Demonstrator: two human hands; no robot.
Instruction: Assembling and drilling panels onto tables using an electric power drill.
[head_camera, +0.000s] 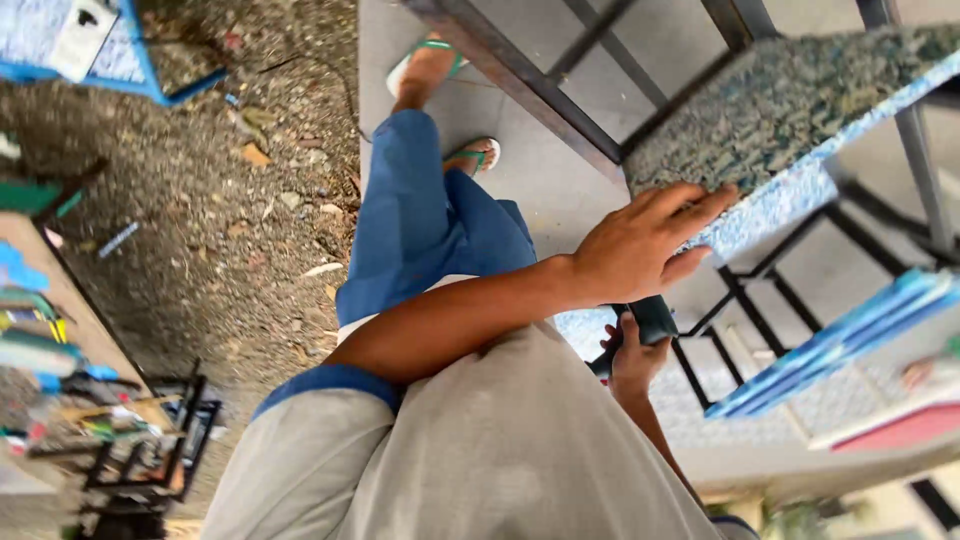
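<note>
My left hand (640, 250) lies flat, fingers spread, on the edge of a speckled blue-green foam slab (790, 100) that rests on a dark metal frame (530, 90). Just below it my right hand (628, 358) grips a dark, rounded tool handle (652, 322), held close under the slab's edge; the tool's working end is hidden. My left arm crosses in front of my grey shirt. My blue shorts and green flip-flops show above.
More blue-edged foam pieces (840, 340) lean on the frame at right. Gravel ground (230, 220) with litter lies left of the concrete floor (540, 180). A bench with mixed small items (50, 340) stands far left, a blue frame (150, 70) at top left.
</note>
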